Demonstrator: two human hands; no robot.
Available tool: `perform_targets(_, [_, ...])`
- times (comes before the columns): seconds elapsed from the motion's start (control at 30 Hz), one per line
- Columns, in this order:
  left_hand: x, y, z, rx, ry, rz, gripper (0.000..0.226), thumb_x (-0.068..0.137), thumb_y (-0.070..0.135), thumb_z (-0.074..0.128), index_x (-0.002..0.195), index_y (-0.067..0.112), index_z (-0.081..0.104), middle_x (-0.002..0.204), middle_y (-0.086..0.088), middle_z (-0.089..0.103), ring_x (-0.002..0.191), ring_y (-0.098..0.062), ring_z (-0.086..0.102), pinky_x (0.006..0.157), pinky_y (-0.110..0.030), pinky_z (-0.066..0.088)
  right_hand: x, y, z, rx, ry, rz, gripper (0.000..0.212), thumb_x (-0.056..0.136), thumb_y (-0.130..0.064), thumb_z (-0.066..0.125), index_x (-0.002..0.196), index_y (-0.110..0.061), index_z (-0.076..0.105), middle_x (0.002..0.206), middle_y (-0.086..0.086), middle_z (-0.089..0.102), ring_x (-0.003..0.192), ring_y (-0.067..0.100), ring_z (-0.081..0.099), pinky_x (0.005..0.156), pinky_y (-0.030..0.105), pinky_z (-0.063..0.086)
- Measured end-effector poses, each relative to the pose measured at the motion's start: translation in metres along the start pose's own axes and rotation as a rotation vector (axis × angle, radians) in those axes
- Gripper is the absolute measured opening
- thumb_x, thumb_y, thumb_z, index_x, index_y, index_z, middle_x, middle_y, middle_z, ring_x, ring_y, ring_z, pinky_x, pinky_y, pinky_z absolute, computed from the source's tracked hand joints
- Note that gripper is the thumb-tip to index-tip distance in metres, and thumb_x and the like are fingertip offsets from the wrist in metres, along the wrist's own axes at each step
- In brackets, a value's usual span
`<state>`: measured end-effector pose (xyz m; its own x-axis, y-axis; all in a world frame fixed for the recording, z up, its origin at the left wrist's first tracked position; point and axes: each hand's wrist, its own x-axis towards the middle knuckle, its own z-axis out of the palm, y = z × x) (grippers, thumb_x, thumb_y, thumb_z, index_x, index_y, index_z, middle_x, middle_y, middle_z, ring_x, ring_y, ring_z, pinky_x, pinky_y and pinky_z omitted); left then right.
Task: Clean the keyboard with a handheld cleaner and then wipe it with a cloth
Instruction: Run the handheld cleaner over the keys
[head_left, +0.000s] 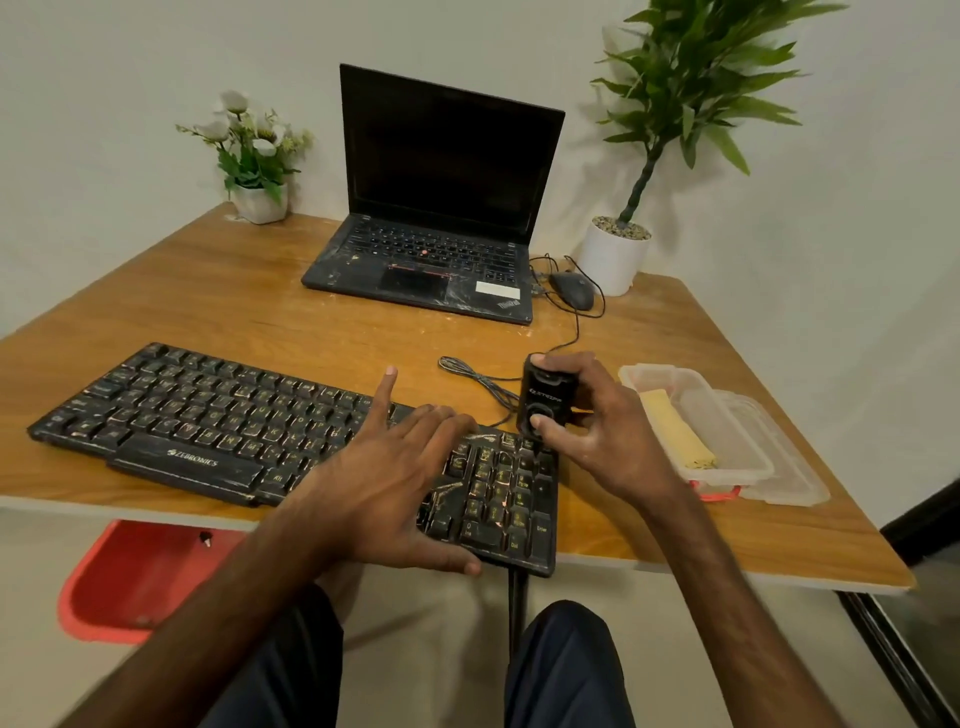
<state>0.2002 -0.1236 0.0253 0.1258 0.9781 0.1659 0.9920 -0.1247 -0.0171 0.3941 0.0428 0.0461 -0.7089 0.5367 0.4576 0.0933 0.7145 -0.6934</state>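
The right hand (597, 431) grips the one black cleaner (543, 402), thumb low on its front and a fingertip on its top. The cleaner stands upright at the far right corner of the keyboard (182, 410); whether it touches the keys I cannot tell. The left hand (395, 478) lies flat and relaxed on the keyboard's right part, fingers straight, the thumb along the near edge, grasping nothing. The single keyboard lies along the near edge of the table (260, 301). One thin cable (478, 379) loops just behind it. To the right, one folded yellow cloth (675, 431) lies in a clear box (748, 457). Farther back stand one open laptop (441, 208), one mouse (571, 290) and two potted plants: a flowering one (254, 156) at the left, a leafy one (675, 104) at the right.
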Motion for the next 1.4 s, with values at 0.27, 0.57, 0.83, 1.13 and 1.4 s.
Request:
perform_targets(0.27, [0.002,-0.001,0.001,-0.012,0.001,0.0,0.122,0.07,0.101,0.03,0.152,0.01,0.026,0.153,-0.008,0.043,0.145,-0.021,0.037,0.118,-0.061,-0.016,-0.004,-0.01,-0.003,-0.109,-0.155,-0.069,0.058,0.086,-0.011,0.074,0.131,-0.036,0.05,0.119,-0.025,0.057,0.11,0.004,0.06,0.085,0.026,0.057])
perform_targets(0.57, [0.0,-0.001,0.0,-0.02,0.02,0.008,0.122,0.07,0.1,0.033,0.151,0.009,0.028,0.152,-0.008,0.044,0.144,-0.022,0.037,0.118,-0.062,-0.014,-0.004,-0.012,-0.006,-0.131,-0.198,-0.119,0.06,0.086,-0.009,0.073,0.133,-0.037,0.049,0.123,-0.018,0.059,0.111,0.006,0.061,0.09,0.031,0.057])
perform_targets(0.83, [0.002,-0.001,0.002,-0.012,0.01,0.002,0.125,0.069,0.102,0.03,0.154,0.01,0.023,0.156,-0.006,0.038,0.147,-0.019,0.032,0.117,-0.061,-0.018,-0.012,-0.011,0.001,-0.131,-0.153,-0.138,0.06,0.086,-0.01,0.074,0.133,-0.036,0.048,0.118,-0.031,0.055,0.11,0.002,0.061,0.088,0.02,0.054])
perform_targets(1.13, [0.002,-0.002,0.002,0.002,-0.004,-0.002,0.127,0.069,0.102,0.03,0.155,0.01,0.014,0.159,-0.005,0.033,0.15,-0.018,0.027,0.117,-0.06,-0.021,-0.019,-0.002,0.003,-0.079,-0.014,-0.106,0.064,0.082,-0.006,0.076,0.13,-0.038,0.048,0.115,-0.029,0.056,0.106,0.002,0.063,0.084,0.017,0.054])
perform_targets(1.4, [0.002,-0.002,0.002,-0.004,-0.017,-0.004,0.126,0.067,0.103,0.03,0.153,0.015,0.002,0.16,-0.004,0.03,0.15,-0.016,0.025,0.116,-0.06,-0.022,-0.017,-0.009,0.017,-0.021,-0.032,-0.106,0.061,0.084,-0.008,0.075,0.128,-0.039,0.048,0.114,-0.026,0.058,0.104,0.005,0.064,0.077,0.023,0.058])
